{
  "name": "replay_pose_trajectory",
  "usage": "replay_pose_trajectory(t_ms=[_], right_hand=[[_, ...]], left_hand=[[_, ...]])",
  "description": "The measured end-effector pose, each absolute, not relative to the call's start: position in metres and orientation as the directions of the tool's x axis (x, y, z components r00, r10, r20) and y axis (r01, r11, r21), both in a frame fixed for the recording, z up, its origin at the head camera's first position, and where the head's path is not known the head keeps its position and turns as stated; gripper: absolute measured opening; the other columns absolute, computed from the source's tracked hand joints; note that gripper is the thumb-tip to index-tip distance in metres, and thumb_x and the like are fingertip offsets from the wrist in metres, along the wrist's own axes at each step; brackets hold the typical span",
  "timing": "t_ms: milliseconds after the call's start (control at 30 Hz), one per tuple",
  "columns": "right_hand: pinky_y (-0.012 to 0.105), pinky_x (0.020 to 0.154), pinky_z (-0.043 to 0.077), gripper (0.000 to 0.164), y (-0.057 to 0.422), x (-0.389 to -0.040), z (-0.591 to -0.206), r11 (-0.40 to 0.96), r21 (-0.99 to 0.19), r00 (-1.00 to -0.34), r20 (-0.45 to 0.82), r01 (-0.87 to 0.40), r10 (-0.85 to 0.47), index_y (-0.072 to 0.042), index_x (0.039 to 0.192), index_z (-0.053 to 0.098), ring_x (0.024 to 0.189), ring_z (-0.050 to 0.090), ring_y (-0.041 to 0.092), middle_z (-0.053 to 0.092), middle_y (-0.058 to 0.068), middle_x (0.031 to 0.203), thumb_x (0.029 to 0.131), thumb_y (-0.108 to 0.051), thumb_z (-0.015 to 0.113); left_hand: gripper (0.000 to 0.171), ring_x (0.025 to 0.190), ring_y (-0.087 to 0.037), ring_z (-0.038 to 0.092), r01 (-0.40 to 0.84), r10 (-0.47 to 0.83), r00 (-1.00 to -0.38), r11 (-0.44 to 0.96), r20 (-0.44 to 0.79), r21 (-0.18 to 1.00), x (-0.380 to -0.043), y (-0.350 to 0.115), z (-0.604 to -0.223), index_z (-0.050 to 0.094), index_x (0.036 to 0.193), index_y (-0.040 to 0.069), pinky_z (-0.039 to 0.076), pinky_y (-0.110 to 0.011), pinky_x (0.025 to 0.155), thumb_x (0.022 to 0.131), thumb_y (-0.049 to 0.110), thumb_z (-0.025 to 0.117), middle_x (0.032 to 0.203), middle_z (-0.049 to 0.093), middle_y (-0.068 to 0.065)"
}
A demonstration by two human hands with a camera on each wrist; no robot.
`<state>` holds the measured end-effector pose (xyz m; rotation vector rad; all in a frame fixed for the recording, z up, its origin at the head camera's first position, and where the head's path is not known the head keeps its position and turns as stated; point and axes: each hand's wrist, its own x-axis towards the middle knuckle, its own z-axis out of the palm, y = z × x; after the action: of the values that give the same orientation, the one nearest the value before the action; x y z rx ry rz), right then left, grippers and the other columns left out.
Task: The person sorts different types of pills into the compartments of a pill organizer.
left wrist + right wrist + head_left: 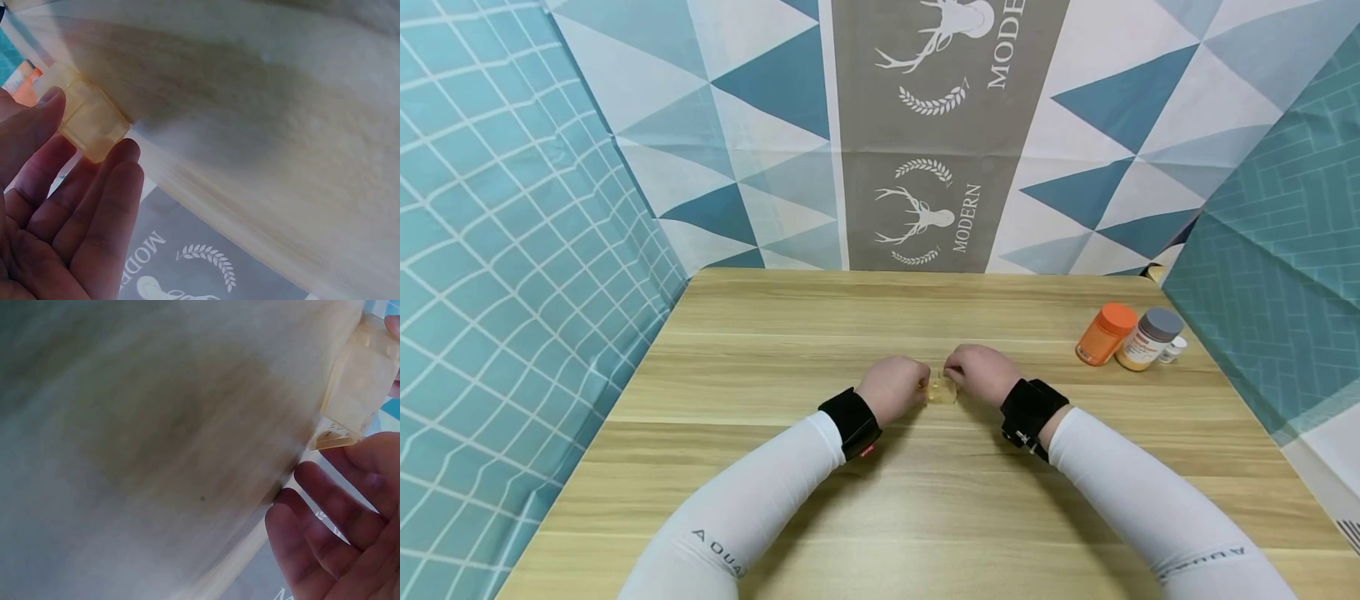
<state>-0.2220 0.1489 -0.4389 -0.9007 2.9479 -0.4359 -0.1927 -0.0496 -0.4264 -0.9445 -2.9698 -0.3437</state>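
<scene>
A small translucent yellow plastic box [941, 390] is between the two hands near the middle of the table. My left hand [891, 388] holds its left end. In the left wrist view, the thumb is on one side of the box [94, 122] and the fingertips curl at the other. At the opposite end is my right hand [983, 372], its thumb and index finger pinching the box's edge. There, in the right wrist view, a small flap [335, 440] with faint markings sticks out at an angle. The other right fingers [312, 519] curl loosely beside it.
On the right side of the wooden table [775, 333] stand an orange bottle [1103, 335], a grey-capped bottle [1147, 340] and a small white bottle [1172, 350]. Patterned cloth [767, 125] hangs behind the table, with blue tiled sheets [497, 250] at the sides.
</scene>
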Motion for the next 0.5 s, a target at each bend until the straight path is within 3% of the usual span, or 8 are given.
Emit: replay_pose_trajectory(t_ms=[267,500], right_hand=[[0.038,0.084,0.051,0.021,0.156,-0.219,-0.441,0.774,-0.328,-0.826,0.038,-0.542,-0.562,-0.007,0.113,0.070,0.093,0.063,0.019,0.066,0.005,0.106,0.100,-0.016,0.057],[0.046,0.095,0.049,0.033,0.179,-0.196,-0.426,0.768,-0.446,-0.882,0.132,-0.460,-0.452,-0.007,0.129,0.060,0.113,0.060,0.027,0.061,0.010,0.128,0.100,-0.022,0.058]], left_hand=[[0.025,0.057,-0.009,0.042,0.545,0.548,-0.834,0.803,0.063,0.242,-0.188,-0.046,-0.428,0.055,0.072,0.015,0.036,-0.024,0.053,0.090,0.016,0.072,0.064,0.048,0.006],[0.025,0.056,-0.010,0.045,0.543,0.532,-0.839,0.812,0.114,0.216,-0.184,-0.043,-0.429,0.057,0.070,0.016,0.040,-0.026,0.052,0.092,0.019,0.068,0.065,0.051,0.006]])
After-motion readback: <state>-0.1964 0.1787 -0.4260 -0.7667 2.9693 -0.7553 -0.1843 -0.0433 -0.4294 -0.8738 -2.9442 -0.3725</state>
